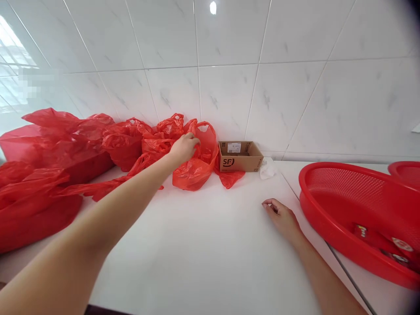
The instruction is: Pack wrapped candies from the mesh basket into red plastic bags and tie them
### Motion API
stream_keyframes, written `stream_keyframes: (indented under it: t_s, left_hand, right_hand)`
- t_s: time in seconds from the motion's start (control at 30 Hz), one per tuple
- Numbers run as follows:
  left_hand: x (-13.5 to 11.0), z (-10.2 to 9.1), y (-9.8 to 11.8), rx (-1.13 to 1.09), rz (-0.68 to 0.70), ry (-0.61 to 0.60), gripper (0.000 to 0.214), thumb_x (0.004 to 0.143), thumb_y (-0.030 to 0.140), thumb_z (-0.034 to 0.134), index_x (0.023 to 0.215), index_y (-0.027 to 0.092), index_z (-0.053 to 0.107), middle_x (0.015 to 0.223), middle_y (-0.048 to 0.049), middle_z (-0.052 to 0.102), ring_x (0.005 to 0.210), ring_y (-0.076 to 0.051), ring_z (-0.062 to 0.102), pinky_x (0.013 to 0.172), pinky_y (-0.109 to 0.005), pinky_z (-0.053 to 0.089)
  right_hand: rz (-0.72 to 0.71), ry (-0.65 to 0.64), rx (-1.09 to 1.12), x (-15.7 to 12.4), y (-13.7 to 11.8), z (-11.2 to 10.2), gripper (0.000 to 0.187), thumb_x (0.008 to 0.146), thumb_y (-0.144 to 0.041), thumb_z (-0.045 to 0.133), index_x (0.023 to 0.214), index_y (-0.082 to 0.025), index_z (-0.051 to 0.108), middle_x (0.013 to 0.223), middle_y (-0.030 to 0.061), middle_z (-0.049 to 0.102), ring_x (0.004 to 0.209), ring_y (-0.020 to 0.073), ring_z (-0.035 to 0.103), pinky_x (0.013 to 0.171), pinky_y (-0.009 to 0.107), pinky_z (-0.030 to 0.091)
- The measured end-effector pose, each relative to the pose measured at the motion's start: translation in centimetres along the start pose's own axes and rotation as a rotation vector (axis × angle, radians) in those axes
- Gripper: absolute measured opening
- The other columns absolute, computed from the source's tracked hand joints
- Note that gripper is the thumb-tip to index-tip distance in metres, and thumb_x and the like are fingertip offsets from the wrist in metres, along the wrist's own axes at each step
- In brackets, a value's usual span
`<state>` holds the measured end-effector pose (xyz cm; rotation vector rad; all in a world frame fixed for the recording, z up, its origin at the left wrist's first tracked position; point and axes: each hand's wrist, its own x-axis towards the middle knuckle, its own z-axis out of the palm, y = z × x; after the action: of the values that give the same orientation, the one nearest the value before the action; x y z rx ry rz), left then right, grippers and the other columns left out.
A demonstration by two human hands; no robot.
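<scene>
My left hand (184, 148) reaches far forward and its fingers are closed on the rim of a red plastic bag (197, 168) that sits against the tiled wall. More red plastic bags (59, 148) are piled to its left along the counter. My right hand (282, 217) rests on the white counter (203, 245) with its fingers loosely curled and nothing in them, just left of a large red mesh basket (348, 218).
A small open cardboard box (240, 156) stands by the wall, a crumpled white piece (267, 168) beside it. The red basket holds a few red packets (383, 245). A second red basket (405, 171) shows at the far right edge.
</scene>
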<state>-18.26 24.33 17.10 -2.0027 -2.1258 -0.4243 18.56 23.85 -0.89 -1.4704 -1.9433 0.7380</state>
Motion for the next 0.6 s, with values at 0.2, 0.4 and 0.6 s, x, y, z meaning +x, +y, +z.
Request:
stream_keyframes:
  t_s: [0.2,0.4,0.6]
  left_hand:
    - [2.4,3.3,0.7,0.074,-0.221,-0.136,0.033,0.092,0.033,0.06,0.12,0.018,0.059,0.122,-0.0097,0.061,0.104,-0.022,0.062,0.087,-0.042,0.054]
    - [4.0,-1.4,0.3,0.112,-0.248,0.034,0.034,0.097,0.035,0.048,0.127,0.019,0.054,0.125,-0.0112,0.059,0.113,-0.026,0.058,0.092,-0.047,0.049]
    - [1.6,0.4,0.1,0.044,-0.17,-0.095,0.037,0.092,0.036,0.058,0.125,0.019,0.057,0.127,-0.0103,0.058,0.109,-0.025,0.06,0.091,-0.047,0.051]
  right_hand:
    - [-0.032,-0.011,0.016,0.1,-0.2,-0.3,0.026,0.087,-0.049,0.045,0.086,-0.028,0.061,0.063,-0.0033,0.053,0.057,0.0166,0.048,0.053,0.026,0.036]
    - [-0.026,-0.032,0.003,0.2,-0.4,-0.5,0.026,0.087,-0.048,0.045,0.084,-0.028,0.061,0.063,-0.0027,0.052,0.056,0.0168,0.049,0.05,0.026,0.035]
    - [-0.014,-0.046,-0.019,0.0,-0.5,-0.5,0.025,0.087,-0.047,0.044,0.084,-0.028,0.06,0.064,-0.003,0.052,0.058,0.017,0.05,0.051,0.026,0.036]
